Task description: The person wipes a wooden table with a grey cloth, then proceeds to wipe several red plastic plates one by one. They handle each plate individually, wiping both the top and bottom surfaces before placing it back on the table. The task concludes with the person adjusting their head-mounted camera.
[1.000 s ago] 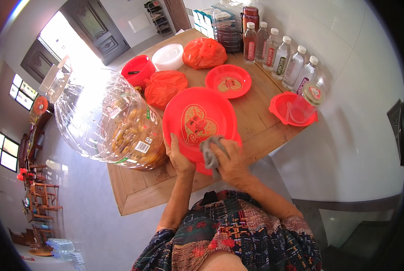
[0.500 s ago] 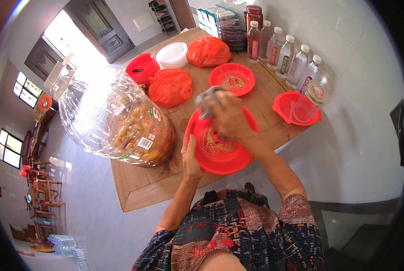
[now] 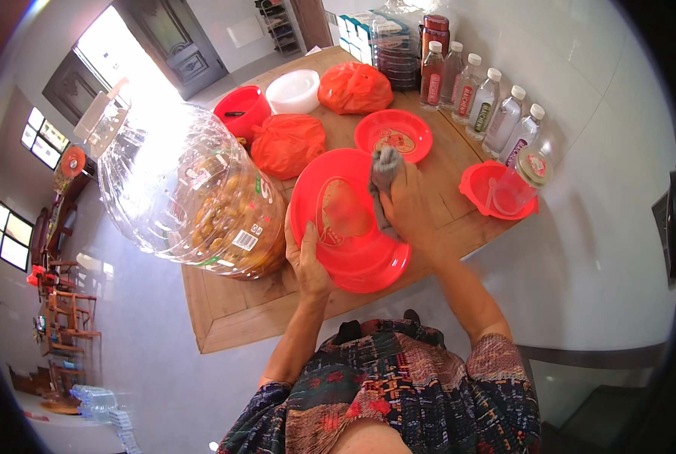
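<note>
A round red plate (image 3: 341, 208) with a gold pattern in its middle is tilted up over the near part of the table. My left hand (image 3: 307, 261) grips its left rim, thumb on the upper face. At the plate's right edge, my right hand (image 3: 412, 212) holds a bunched grey cloth (image 3: 384, 178) against the rim. Under the tilted plate, a second red plate (image 3: 372, 274) shows its near rim. Just beyond the cloth another red plate (image 3: 394, 125) lies flat on the table.
To the left stands a big clear jar (image 3: 228, 204) with brownish contents. Two red plastic bags (image 3: 289, 144), a red bowl (image 3: 243, 110) and white bowls (image 3: 294, 91) sit behind. Several bottles (image 3: 483, 106) line the wall; a red basin (image 3: 480, 189) holds a lidded jar (image 3: 523, 178) at right.
The plate in my left hand has lifted and tilted, uncovering another plate beneath. My right hand and cloth have shifted from over the plate's far side to its right edge.
</note>
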Motion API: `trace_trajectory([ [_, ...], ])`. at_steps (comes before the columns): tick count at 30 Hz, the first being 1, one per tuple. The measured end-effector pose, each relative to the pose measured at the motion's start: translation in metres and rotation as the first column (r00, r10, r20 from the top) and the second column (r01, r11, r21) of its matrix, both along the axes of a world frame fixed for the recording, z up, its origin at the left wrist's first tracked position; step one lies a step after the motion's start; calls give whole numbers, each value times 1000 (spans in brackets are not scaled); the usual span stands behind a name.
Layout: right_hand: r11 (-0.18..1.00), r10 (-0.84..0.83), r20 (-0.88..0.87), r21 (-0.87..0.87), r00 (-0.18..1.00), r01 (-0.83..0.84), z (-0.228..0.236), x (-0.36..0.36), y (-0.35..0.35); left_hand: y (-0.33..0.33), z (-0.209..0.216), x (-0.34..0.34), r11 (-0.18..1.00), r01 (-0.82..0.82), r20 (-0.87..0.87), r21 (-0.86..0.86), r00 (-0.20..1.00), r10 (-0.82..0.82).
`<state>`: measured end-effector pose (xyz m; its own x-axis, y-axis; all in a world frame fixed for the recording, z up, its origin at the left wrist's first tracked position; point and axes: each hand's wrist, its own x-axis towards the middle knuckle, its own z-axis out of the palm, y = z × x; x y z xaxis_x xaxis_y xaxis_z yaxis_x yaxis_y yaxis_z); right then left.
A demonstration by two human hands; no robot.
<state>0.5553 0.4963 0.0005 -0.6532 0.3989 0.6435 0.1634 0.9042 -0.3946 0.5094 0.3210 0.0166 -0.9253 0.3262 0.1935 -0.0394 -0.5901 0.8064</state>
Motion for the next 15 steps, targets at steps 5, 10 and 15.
trace_trajectory([
  [5,975,-26,95,221,995,4,-15,27,-46,14,-14,-4,998,-28,-44,-58,999,25],
  [10,981,72,-82,-175,994,-85,-15,12,-67,21,-25,-9,988,150,-15,-33,989,-150],
  [15,976,89,-185,-182,979,-122,17,-18,-61,29,-10,-3,985,170,10,-22,986,-169],
])
